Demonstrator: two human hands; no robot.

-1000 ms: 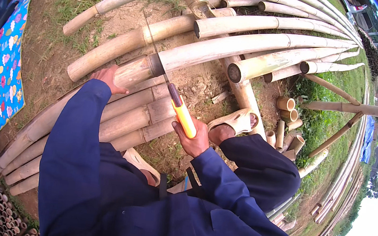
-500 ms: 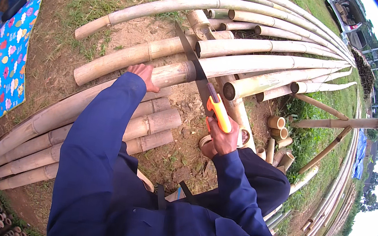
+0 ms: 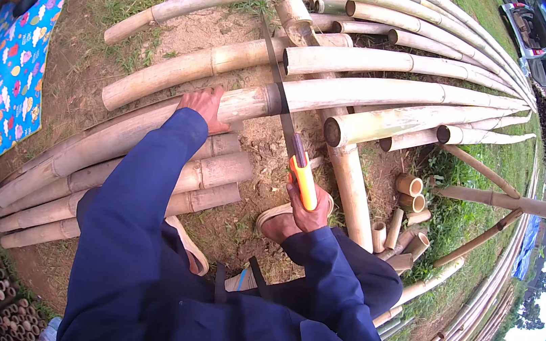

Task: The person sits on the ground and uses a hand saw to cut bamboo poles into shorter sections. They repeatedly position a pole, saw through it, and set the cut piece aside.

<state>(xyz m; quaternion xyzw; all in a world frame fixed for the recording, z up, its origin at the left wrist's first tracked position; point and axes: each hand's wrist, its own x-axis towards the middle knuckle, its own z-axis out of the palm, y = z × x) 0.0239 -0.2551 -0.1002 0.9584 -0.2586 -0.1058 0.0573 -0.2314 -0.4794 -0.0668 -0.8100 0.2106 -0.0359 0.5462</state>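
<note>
From the right hand, bare dirt leaves room toward ten o'clock. The saw blocks eleven o'clock, a bamboo log three.

brown, grassy ground under short bamboo pieces, a thick crosswise pole under long poles

1. Saw handle, centre: orange-yellow; blade: dark grey.
2. Bamboo pole, centre: pale tan with a dark band.
3. Sleeves, lower centre: navy blue.
4. Cloth, left: bright blue, multicoloured print.
</note>
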